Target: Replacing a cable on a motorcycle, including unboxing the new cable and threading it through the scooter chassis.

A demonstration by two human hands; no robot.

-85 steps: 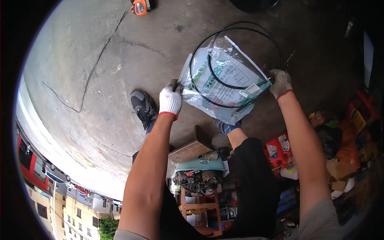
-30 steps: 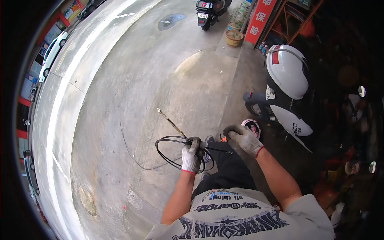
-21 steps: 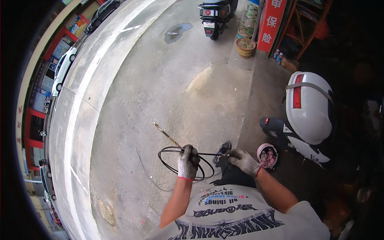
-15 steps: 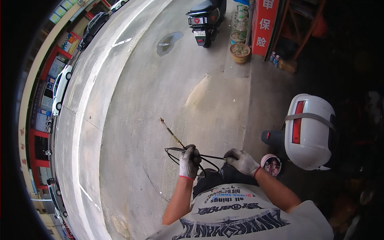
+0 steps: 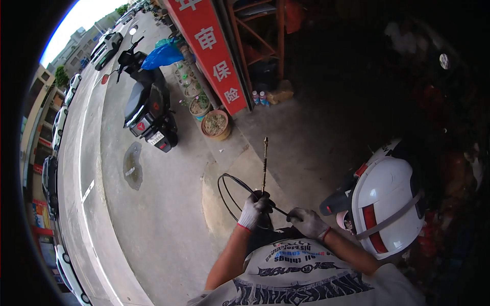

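Note:
A black brake cable point(image 5: 279, 209) runs between my two gloved hands. My left hand point(image 5: 253, 210), in a pale glove with dark fingertips and a red cuff, is closed round it. Above that fist the cable's end, wrapped in a spring point(image 5: 265, 166), points up and away from me. A loose loop of the black cable hangs out to the left of the fist. My right hand point(image 5: 309, 224), gloved alike, pinches the cable a short way to the right, in front of my shirt.
To the right stands a scooter with a white top case point(image 5: 390, 201) and grey strap. A pink-rimmed tub point(image 5: 343, 220) is partly hidden beside it. Ahead are a potted plant point(image 5: 216, 125), a red sign point(image 5: 214, 56) and a parked black scooter point(image 5: 148, 109). A puddle point(image 5: 132, 166) lies left.
My view has swung to the right, toward the dark shop side. The cable's spring end now points nearly straight up instead of up-left. Both hands keep hold of the cable.

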